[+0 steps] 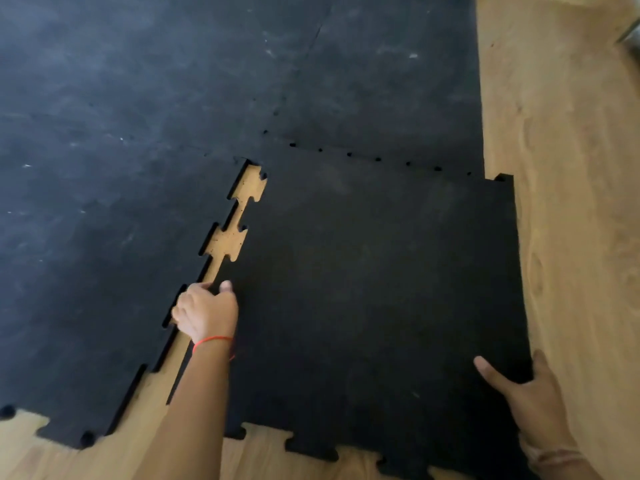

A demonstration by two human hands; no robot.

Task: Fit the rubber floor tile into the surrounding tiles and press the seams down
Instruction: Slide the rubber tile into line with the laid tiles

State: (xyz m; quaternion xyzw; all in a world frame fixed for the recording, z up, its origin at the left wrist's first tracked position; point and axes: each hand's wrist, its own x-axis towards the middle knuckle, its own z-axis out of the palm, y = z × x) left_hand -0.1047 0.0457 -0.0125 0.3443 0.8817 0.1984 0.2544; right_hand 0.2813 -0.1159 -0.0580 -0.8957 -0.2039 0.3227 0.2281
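Observation:
A loose black rubber tile (374,292) with puzzle-cut edges lies on the wooden floor, shifted right of its slot. My left hand (204,311), a red string on its wrist, grips the tile's left edge, thumb on top and fingers curled under. My right hand (526,396) holds the tile's right edge near the front corner, thumb on top. A toothed gap (239,216) of bare wood shows between this tile and the laid tile on the left (97,271). The tile's far edge meets the laid tile behind (381,98), with small holes along that seam.
Dusty black tiles cover the floor to the left and behind. Bare wood-pattern floor (571,168) runs along the right side and the near edge. A grey metal object (632,32) peeks in at the top right corner.

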